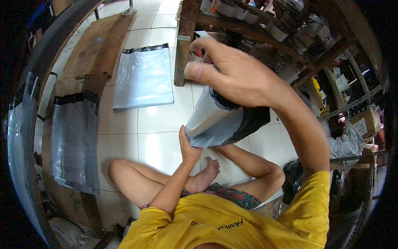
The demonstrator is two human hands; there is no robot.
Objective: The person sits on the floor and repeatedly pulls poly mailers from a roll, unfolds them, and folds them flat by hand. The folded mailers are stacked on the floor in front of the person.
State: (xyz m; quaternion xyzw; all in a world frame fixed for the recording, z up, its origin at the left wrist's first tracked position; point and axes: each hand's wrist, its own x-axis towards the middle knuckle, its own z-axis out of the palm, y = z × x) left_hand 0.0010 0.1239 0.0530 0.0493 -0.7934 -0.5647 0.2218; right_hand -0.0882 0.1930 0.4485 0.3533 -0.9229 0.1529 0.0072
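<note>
A bundle of grey plastic mailer bags [213, 122], curled over into a roll with black showing inside, stands above the floor in front of my crossed legs. My left hand [190, 147] grips its lower left side, with the fingers mostly hidden behind it. Over the upper end of the bundle is my right hand [232, 74], thumb and forefinger spread apart and curved, with nothing visible between them. The right hand's other fingers are hidden. Beyond the bundle, a flat stack of the same bags [143, 79] with a black top strip lies on the tiles.
Another stack of grey bags [76, 143] lies on the left beside a long brown board [89, 54]. More plastic bags [25, 133] hang at the far left edge. A wooden post [185, 45] and crowded shelves [265, 29] stand ahead; a metal rack [352, 99] is at right.
</note>
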